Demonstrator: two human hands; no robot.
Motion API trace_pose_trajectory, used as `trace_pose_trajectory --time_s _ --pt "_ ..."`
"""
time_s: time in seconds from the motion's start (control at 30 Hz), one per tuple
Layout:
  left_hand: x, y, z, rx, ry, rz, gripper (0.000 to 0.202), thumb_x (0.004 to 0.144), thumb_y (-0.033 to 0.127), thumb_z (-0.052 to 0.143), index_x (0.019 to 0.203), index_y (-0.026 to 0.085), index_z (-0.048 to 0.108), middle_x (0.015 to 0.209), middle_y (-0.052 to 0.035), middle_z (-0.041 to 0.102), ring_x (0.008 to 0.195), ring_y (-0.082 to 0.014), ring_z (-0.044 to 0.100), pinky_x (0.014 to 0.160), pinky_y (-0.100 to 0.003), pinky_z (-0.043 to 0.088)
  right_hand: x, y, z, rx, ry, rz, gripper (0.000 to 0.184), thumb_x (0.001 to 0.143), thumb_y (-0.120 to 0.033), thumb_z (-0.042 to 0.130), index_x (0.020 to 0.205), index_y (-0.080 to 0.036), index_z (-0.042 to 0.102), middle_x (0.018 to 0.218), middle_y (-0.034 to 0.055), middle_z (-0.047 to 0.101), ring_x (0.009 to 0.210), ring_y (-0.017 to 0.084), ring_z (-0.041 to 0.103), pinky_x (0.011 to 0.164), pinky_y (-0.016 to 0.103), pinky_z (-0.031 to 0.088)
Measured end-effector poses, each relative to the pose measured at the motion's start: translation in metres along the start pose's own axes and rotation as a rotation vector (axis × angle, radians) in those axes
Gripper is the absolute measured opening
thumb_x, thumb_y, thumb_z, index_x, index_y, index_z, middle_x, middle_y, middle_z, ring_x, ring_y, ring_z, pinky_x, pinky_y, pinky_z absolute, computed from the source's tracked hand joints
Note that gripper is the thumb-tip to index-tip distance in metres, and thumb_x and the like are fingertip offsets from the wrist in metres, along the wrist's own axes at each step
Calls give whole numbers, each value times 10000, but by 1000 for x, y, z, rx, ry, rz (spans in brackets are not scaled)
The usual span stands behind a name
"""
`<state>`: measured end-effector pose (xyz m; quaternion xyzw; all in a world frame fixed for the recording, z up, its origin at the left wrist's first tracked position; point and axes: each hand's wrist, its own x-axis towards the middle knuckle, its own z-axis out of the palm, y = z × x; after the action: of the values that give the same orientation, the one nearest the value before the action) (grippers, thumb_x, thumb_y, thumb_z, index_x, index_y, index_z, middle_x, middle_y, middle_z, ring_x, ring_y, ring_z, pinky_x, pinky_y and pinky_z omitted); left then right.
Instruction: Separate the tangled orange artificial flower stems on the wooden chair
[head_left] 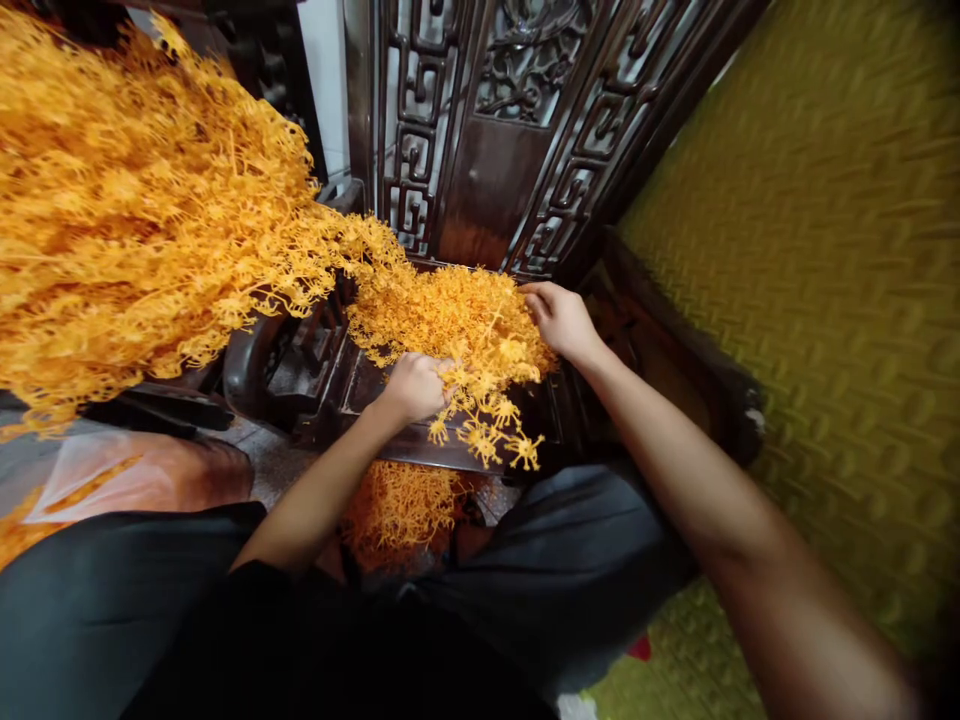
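Note:
A pile of orange branching plastic sprigs (pixel 450 295) with star-shaped tips lies on the seat of a dark carved wooden chair. My left hand (pixel 418 387) is closed around a bunch of orange sprigs (pixel 499 410), whose tips fan out to the right over the seat's front edge. At the pile's right edge is my right hand (pixel 556 315), its fingers bent and pinched together against the sprigs. What sits between those fingertips is hidden.
A much larger heap of orange sprigs (pixel 150 210) rises at the left. More orange pieces (pixel 409 505) lie below the seat between my legs. The carved chair back (pixel 491 170) stands ahead, and a yellow-green textured surface (pixel 832 230) fills the right. A translucent plastic bag (pixel 82 465) is at lower left.

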<state>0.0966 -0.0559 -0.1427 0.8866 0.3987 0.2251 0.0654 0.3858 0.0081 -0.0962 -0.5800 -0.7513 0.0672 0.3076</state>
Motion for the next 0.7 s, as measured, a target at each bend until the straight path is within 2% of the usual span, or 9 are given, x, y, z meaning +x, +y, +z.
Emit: trace_pose_trajectory --time_s 0.1,0.2,0.27,0.3,0.4,0.47,0.53,0.63,0.7 --pt "3 5 -8 71 -18 22 255 832 287 573 875 147 782 758 -120 763 685 -242 684 626 -339 444 13 -20 -1 31 27 -16 543 1036 -503 407 1179 -115 760 1222 193 705 1204 321 631 1103 501 472" --pt "6 7 -9 107 -25 10 241 809 266 581 871 153 785 769 -114 770 688 -243 684 623 -339 433 14 -36 -11 204 -6 141 751 1019 -714 290 1336 -165 693 1330 168 674 1274 308 616 1088 491 500" --pt "7 7 -7 120 -30 -3 247 804 252 576 887 155 787 775 -114 772 687 -246 682 619 -341 423 8 -48 -17 383 -77 246 815 978 -799 272 1329 -192 687 1225 145 720 1075 273 711 885 418 597" --pt "8 7 -5 123 -35 -8 252 807 253 573 893 153 788 781 -116 774 687 -247 682 617 -341 418 5 -53 -18 437 -140 258 799 948 -824 345 1271 -191 712 1113 130 748 936 251 732 770 374 604" --pt "10 8 -1 136 -75 -21 272 828 280 568 915 149 791 801 -127 781 685 -250 685 617 -346 408 0 -61 -11 372 -241 196 624 852 -761 637 914 -153 767 750 77 721 626 182 649 580 294 513" --pt "13 9 -1 146 -102 -40 297 845 298 557 941 147 794 802 -136 782 687 -259 686 620 -351 406 5 -55 -3 316 -196 209 540 848 -668 707 732 -142 723 619 57 663 520 144 565 519 275 438" --pt "16 9 -3 155 -111 -60 309 852 304 550 942 145 798 791 -143 778 696 -267 689 628 -353 403 16 -39 4 357 -97 299 484 886 -581 702 712 -130 703 594 53 638 464 118 507 474 264 383" --pt "18 10 -7 137 -105 -50 294 832 300 565 925 149 800 787 -143 772 700 -261 680 637 -347 395 34 -5 4 423 180 467 449 986 -501 583 892 -83 717 663 63 647 434 83 454 472 255 395" --pt "18 10 -9 79 -95 -18 279 829 295 564 897 149 792 774 -139 759 680 -246 652 630 -342 379 37 14 2 410 304 516 479 1036 -482 488 1087 -55 697 768 97 688 482 93 506 548 270 477"
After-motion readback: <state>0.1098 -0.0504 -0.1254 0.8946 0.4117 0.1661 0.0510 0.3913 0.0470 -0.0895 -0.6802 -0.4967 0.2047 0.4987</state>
